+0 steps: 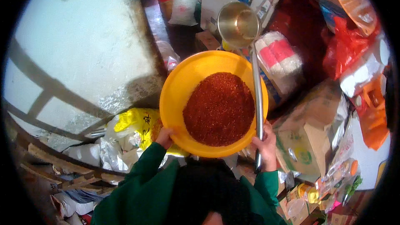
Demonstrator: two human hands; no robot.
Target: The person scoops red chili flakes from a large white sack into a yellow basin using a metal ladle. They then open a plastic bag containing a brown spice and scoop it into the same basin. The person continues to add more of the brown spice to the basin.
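A yellow plastic basin (175,84) holds a round heap of dark red, flaky chili-like material (220,109). My left hand (165,137) grips the basin's rim at its lower left. At the lower right rim, my right hand (265,143) holds both the basin and the long metal handle of a ladle (239,23). The handle runs up along the basin's right side, and the round metal bowl, with nothing visible in it, hangs beyond the far rim. Part of each hand's fingers is hidden by the rim.
Left stands a pale wall (78,37), with a curved wooden frame (56,90) below it. A yellow bag (140,125) lies by my left hand. Wrapped packs (279,54), a cardboard box (303,143), a white sack (184,4) and red plastic bags (348,50) crowd around.
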